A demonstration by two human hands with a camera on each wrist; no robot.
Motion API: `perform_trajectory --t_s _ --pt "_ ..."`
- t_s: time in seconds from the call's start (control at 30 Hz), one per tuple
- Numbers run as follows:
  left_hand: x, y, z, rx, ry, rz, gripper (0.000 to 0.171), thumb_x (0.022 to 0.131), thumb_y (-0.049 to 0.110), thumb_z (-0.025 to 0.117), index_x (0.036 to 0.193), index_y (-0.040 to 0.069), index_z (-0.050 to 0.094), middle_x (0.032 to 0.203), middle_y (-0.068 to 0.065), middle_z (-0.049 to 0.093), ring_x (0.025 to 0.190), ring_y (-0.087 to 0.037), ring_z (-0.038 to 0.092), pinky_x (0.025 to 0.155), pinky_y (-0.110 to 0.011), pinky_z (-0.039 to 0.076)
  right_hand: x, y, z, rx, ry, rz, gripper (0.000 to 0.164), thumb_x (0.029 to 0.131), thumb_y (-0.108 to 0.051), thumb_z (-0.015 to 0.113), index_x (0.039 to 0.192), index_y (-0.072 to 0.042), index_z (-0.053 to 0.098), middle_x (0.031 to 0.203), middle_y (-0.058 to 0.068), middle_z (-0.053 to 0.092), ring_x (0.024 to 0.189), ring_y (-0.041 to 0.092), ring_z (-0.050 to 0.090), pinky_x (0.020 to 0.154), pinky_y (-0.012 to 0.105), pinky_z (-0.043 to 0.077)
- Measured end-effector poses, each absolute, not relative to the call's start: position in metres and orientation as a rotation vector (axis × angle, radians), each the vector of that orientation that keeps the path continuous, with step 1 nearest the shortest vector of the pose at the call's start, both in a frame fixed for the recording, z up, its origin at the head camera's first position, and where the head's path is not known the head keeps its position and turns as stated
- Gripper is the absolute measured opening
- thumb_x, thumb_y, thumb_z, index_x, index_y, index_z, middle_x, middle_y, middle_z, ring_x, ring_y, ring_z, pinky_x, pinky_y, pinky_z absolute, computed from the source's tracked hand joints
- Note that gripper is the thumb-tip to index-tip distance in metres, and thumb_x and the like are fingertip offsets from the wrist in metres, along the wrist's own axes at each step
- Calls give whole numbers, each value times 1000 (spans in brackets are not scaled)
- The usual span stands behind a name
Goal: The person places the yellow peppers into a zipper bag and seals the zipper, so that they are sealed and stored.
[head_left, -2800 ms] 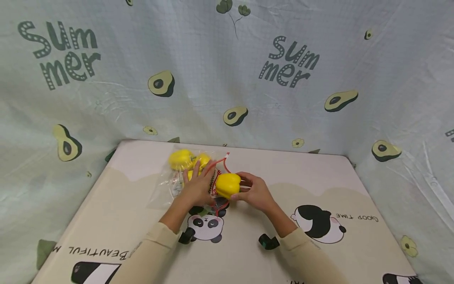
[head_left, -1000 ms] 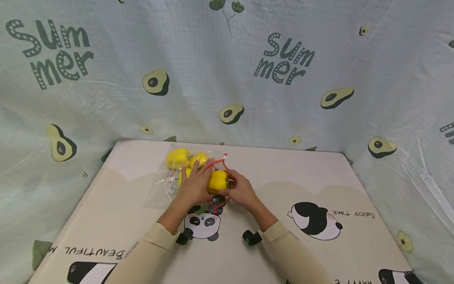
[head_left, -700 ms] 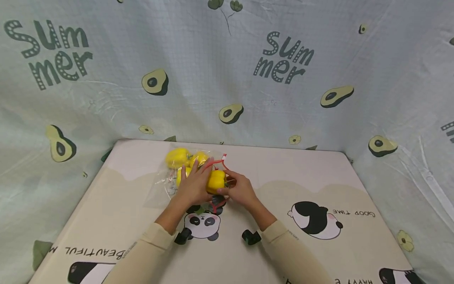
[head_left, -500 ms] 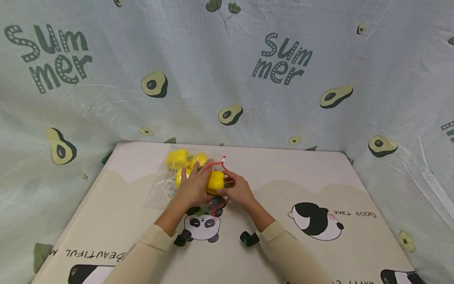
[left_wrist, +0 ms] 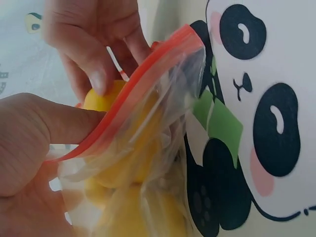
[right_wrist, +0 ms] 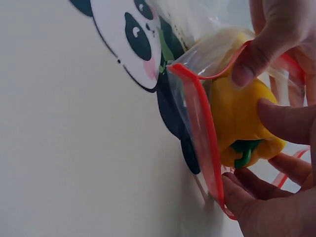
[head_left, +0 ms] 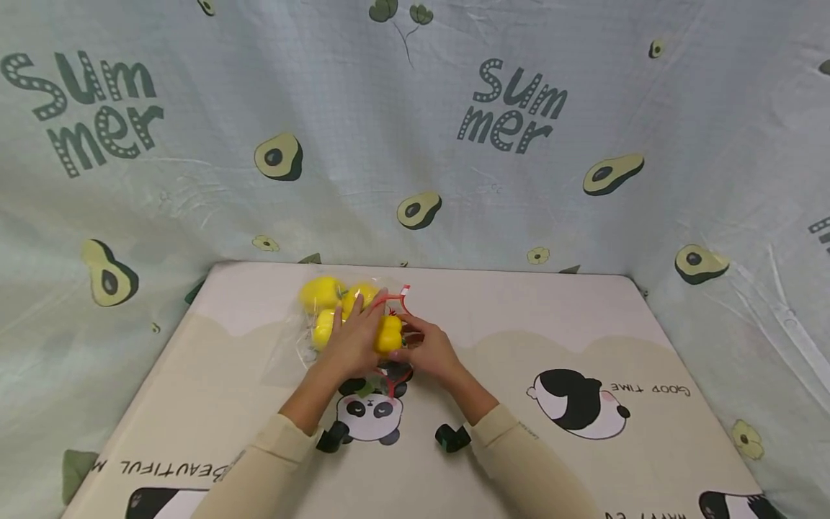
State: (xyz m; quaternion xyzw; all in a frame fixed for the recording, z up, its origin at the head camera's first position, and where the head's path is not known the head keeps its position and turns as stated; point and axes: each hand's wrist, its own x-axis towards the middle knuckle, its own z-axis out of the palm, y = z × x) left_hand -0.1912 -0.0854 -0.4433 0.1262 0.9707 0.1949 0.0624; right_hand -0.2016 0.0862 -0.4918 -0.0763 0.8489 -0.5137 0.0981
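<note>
A clear zip bag (right_wrist: 203, 123) with a red zip edge lies on its side, its mouth spread toward the right. My left hand (head_left: 353, 340) holds the bag at its mouth, the thumb (left_wrist: 74, 121) inside the red edge and the fingers behind the plastic. A yellow bell pepper (right_wrist: 239, 113) with a green stem sits partly within the mouth. My right hand (head_left: 431, 353) grips this pepper at its stem end, thumb on one side and fingers on the other. Inside the bag lie more yellow bell peppers (head_left: 320, 294), partly covered by my left hand.
A table with a printed cloth (head_left: 493, 310) carries a panda print (head_left: 369, 414) below the bag and a dog print (head_left: 580, 404) to the right. A hanging avocado-print sheet (head_left: 363, 216) closes off the back and sides. Black wrist cameras (head_left: 452, 438) sit under the wrists.
My right hand has moved left, bringing the bell pepper into the bag's mouth with its stem turned toward the right. My left hand has stayed at the bag.
</note>
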Motion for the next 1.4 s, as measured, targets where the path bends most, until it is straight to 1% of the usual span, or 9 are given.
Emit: perform_trajectory --t_s 0.17,0.43,0.73,0.9,1.0,1.13,1.2,1.27,1.4 --pt "-191 -86 -444 411 2921 617 100 75 3 86 162 8 35 177 -1 17 164 -39 10 130 -67 -1 -200 89 -492 -195 2458 -1589 65 85 -9 79 146 -14 58 140 15 66 126 34 66 110 47 55" --pt "-192 -90 -444 413 2908 637 100 81 21 90 162 8 33 177 -4 20 164 -42 11 128 -71 0 -201 81 -494 -227 2572 -1440 62 89 -24 83 147 -21 60 136 12 70 125 33 67 110 46 55" --pt "-191 -93 -445 422 2877 670 100 80 17 89 163 9 33 178 -1 15 164 -40 8 128 -70 -2 -201 79 -495 -126 2503 -1548 56 88 -14 81 141 -16 64 132 9 72 124 29 66 113 45 53" --pt "-191 -96 -446 429 2874 658 101 79 16 89 163 7 33 178 -1 16 164 -41 10 128 -71 1 -200 73 -495 -178 2574 -1443 56 89 -26 83 142 -16 66 124 11 74 112 27 69 100 42 60" --pt "-191 -97 -445 435 2870 663 102 79 16 89 163 6 33 178 -1 16 164 -41 10 128 -72 1 -198 69 -495 -179 2596 -1413 58 89 -27 83 143 -17 65 121 10 75 108 26 69 95 40 62" --pt "-192 -97 -445 441 2871 676 99 79 15 89 162 6 35 178 -2 16 164 -41 10 128 -72 2 -198 68 -496 -153 2584 -1457 54 90 -24 82 142 -18 66 128 7 74 114 25 70 99 39 62" --pt "-192 -96 -445 441 2870 675 99 79 15 89 161 6 35 178 -2 16 164 -41 10 128 -71 1 -199 67 -496 -147 2590 -1459 52 91 -24 81 140 -17 67 126 8 74 111 25 69 97 39 62" --pt "-192 -96 -445 441 2863 671 100 79 14 89 162 6 34 178 -2 16 164 -41 9 128 -71 0 -200 64 -496 -143 2601 -1437 52 91 -25 82 140 -16 68 120 8 75 105 23 68 91 36 62" --pt "-192 -96 -445 429 2852 683 104 78 12 88 164 8 31 177 -4 18 164 -40 8 129 -69 -1 -199 57 -492 -135 2629 -1380 50 91 -28 81 138 -16 69 109 6 77 96 18 64 79 28 56"
